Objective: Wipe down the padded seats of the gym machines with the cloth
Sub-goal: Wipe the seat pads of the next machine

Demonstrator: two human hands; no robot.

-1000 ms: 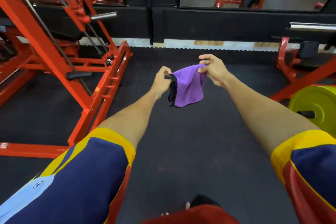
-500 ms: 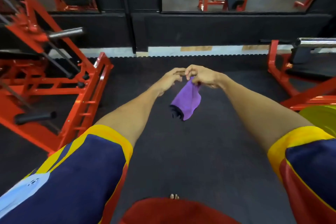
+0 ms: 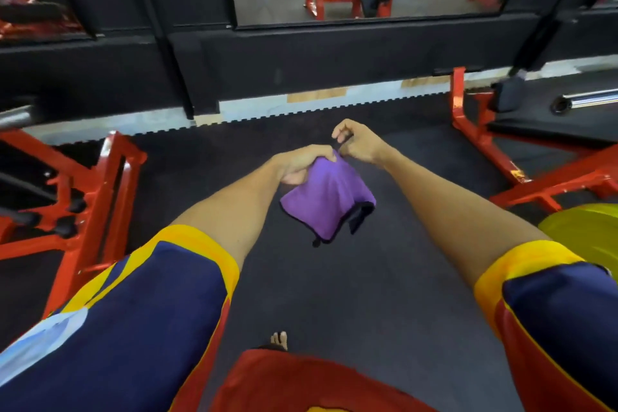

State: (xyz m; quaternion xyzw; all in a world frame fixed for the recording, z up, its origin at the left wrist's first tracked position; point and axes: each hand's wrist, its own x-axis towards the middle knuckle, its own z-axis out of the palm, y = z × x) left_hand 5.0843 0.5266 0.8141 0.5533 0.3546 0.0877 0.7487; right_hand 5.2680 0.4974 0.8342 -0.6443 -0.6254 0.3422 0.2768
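Head view: purple cloth held up in both hands at frame centre.
Bunched top gripped in curled fingers of left hand; dark edge pinched between thumb and fingertips of right hand, just above. Hanging free over dark rubber floor, between red machine frames at left and right; yellow weight plate at right.

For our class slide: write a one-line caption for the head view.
Left hand and right hand hold a purple cloth between orange gym machines.
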